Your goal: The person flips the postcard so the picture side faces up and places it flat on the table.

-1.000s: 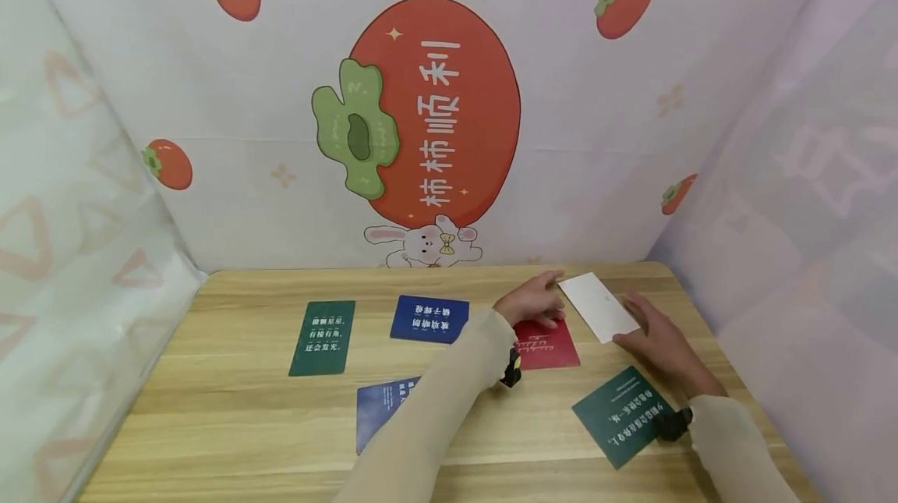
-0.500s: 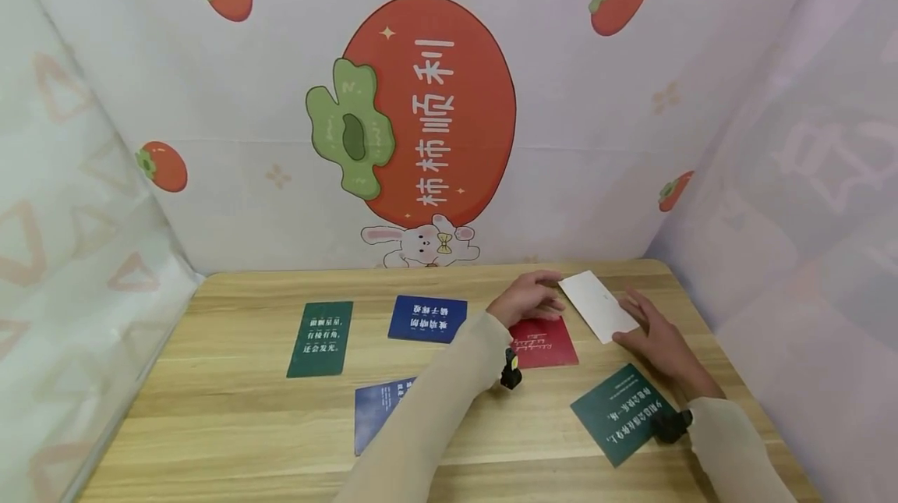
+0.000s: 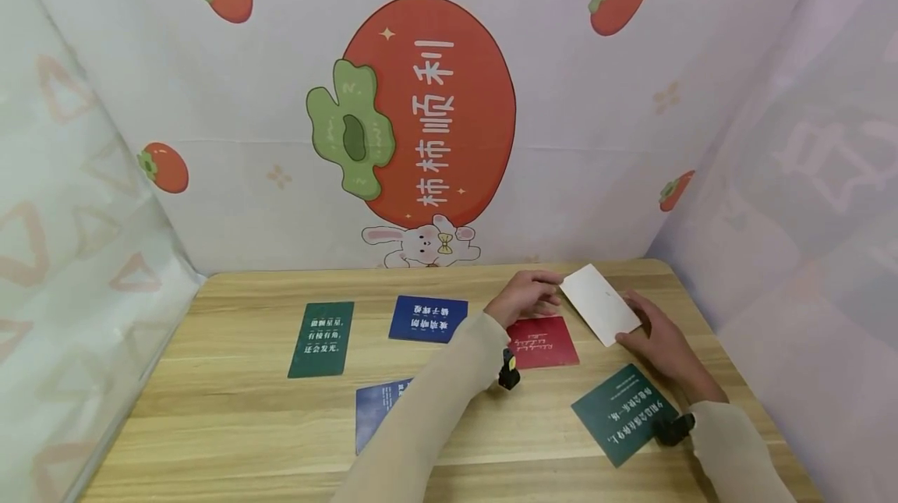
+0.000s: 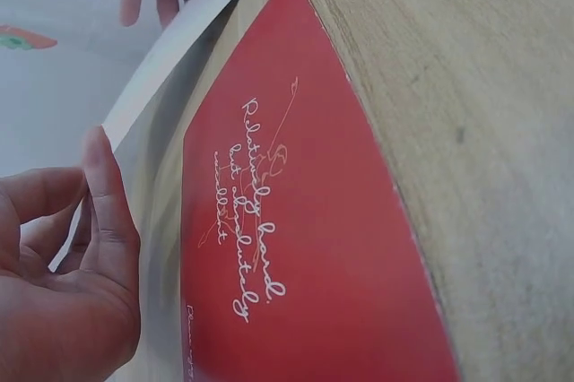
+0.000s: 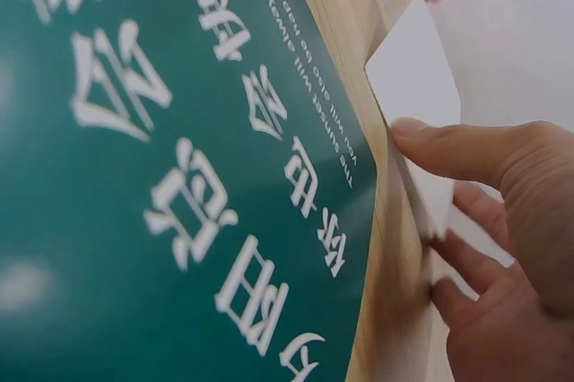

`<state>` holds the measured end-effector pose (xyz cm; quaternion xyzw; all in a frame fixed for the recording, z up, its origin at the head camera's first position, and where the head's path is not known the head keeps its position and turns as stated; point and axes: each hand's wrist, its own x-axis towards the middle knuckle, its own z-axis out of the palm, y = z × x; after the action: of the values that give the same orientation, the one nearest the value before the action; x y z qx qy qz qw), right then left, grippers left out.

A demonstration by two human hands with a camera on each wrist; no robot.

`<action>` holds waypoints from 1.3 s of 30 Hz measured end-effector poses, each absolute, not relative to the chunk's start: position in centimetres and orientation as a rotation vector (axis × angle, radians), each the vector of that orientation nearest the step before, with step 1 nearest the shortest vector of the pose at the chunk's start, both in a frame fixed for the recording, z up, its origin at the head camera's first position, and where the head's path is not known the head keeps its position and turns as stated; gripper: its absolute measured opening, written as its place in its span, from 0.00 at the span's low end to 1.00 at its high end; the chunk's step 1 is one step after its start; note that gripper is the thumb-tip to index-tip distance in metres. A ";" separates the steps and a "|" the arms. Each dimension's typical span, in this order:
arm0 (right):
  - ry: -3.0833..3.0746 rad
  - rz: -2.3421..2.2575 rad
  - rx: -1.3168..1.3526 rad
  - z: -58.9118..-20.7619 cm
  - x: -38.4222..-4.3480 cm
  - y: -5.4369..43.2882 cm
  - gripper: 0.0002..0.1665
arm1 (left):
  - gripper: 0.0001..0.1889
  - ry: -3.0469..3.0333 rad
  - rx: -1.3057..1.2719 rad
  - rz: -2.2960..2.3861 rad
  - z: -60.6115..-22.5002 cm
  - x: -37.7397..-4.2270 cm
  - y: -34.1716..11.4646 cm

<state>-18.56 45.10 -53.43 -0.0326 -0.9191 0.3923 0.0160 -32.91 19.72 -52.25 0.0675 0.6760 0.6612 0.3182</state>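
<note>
A plain white card (image 3: 602, 305) is at the table's back right, between my two hands. My right hand (image 3: 659, 343) pinches its near right end, the thumb (image 5: 448, 144) on top and the other fingers below. My left hand (image 3: 522, 296) holds the opposite end by its fingertips (image 4: 97, 144). In the left wrist view the white card (image 4: 166, 64) stands raised off the table, with shadow beneath. Under and in front of my left hand lies a red card (image 3: 543, 343) with white script. A green card (image 3: 624, 413) lies below my right hand, partly covered by the wrist camera.
On the wooden table (image 3: 231, 409) lie a green card (image 3: 321, 339) at left, a dark blue card (image 3: 428, 319) at the back middle, and another blue card (image 3: 379, 409) partly hidden by my left sleeve. Fabric walls (image 3: 561, 199) enclose the back and sides.
The white card has risen slightly and tilted up at its far end. My left fingers have drawn in to its left end; my right hand stays at the other end.
</note>
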 end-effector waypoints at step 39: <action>-2.043 2.252 -0.314 -53.4 -17.6 45.7 0.26 | 0.09 1.858 0.271 1.768 -51.8 -31.9 18.9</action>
<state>-17.56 45.73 -53.38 -0.1025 -0.6677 0.7361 0.0424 -31.88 18.91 -51.79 0.1010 0.6922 0.6585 0.2777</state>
